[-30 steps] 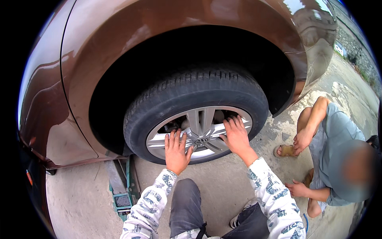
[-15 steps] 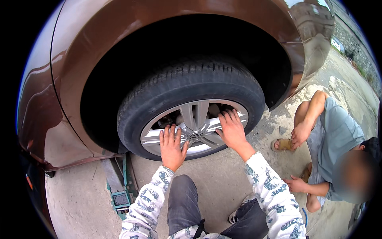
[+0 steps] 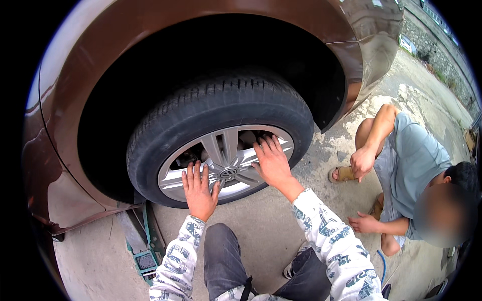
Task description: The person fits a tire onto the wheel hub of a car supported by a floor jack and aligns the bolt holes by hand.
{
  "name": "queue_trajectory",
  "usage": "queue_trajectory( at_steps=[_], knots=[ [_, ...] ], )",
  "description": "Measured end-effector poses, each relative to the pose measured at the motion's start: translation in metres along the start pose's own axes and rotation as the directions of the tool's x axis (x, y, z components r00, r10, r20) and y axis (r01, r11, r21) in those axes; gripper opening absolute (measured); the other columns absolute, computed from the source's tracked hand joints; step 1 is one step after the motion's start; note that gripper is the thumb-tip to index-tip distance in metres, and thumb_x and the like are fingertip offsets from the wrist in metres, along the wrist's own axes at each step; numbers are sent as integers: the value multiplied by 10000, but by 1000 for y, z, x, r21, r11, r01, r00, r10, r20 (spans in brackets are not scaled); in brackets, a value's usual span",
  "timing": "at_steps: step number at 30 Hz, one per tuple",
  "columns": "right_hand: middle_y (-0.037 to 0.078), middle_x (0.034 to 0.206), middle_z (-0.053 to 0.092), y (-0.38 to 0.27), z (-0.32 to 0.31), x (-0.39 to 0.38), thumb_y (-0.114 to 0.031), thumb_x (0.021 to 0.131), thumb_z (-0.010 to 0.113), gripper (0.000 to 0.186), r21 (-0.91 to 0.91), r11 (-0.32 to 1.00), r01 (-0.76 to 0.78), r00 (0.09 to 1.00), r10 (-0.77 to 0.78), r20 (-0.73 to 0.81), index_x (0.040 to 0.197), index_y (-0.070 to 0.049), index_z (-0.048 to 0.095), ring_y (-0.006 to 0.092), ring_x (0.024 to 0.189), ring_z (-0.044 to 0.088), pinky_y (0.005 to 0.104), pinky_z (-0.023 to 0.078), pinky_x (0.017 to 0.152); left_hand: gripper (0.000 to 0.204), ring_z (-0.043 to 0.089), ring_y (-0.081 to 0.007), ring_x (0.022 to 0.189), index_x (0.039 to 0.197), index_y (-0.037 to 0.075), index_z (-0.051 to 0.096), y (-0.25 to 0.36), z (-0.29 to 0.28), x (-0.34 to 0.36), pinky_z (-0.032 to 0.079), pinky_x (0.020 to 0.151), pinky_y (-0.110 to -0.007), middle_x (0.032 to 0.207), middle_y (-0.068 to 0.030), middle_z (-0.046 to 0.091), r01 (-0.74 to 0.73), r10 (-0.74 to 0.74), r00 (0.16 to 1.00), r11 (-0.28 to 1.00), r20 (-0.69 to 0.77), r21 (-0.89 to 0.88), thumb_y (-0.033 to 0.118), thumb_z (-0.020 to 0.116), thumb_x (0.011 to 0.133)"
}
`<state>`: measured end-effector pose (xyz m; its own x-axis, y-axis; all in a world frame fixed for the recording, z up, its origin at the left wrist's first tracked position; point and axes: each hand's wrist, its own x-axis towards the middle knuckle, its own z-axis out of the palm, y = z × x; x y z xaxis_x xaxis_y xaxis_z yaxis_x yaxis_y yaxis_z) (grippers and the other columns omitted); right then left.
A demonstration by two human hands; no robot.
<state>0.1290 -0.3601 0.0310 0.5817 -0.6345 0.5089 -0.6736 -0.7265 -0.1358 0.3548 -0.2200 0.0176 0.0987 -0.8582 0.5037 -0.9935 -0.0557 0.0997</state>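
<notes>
In front of me a car wheel stands within the dark wheel arch, a black tyre (image 3: 221, 108) around a silver spoked rim (image 3: 216, 146). My left hand (image 3: 201, 193) lies flat against the left part of the rim, its fingers stretched upward over a spoke. On the rim's right part rests my right hand (image 3: 271, 163), fingers spread and the tips near an opening between spokes. Neither hand grips anything. A round centre cap (image 3: 228, 173) shows between the two hands. Both my sleeves are white with a dark print.
The brown car body (image 3: 65, 115) curves over the wheel. A green floor jack (image 3: 145, 258) stands under the car at the left. Close by on the right, a person in a grey-blue shirt (image 3: 419, 150) squats on the concrete. A blue hose (image 3: 382, 266) lies near that person.
The view has shifted, so the wheel and car sit further left in it. Both my hands stay on the rim in nearly the same places, fingers still extended.
</notes>
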Motion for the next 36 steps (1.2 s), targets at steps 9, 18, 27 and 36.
queue_trajectory(
  at_steps=[9,18,27,36],
  knots=[
    [234,1486,485,-2,0,-2,-276,853,762,723,-51,999,-10,999,13,40,1438,37,474,378,1447,393,514,232,1252,623,293,-396,1494,1429,3,517,-1,3,0,160,1243,-568,1545,-198,423,-7,7,1000,1000,9,4,320,679,918],
    [213,1609,365,-16,6,-18,-310,923,649,774,-158,987,31,991,-9,136,1536,61,356,339,1533,287,495,179,1269,609,294,-403,1492,1420,-1,522,-1,4,0,159,1237,-577,1546,-197,425,-5,4,1000,1000,-12,-12,304,679,916],
    [182,1655,310,-35,16,-34,-203,974,496,628,-228,967,112,976,-64,207,1539,47,381,302,1562,240,486,167,1276,591,283,-380,1509,1438,19,510,0,2,0,143,1247,-562,1564,-173,417,7,-7,1000,1000,-6,-16,269,664,924],
    [116,1678,286,-14,1,-34,-196,993,495,650,-179,979,97,968,-50,247,1588,-11,310,257,1573,214,517,203,1261,604,282,-378,1509,1442,16,516,-6,5,-2,150,1249,-549,1561,-178,415,-10,10,1000,1000,3,-6,311,661,936]
  ],
)
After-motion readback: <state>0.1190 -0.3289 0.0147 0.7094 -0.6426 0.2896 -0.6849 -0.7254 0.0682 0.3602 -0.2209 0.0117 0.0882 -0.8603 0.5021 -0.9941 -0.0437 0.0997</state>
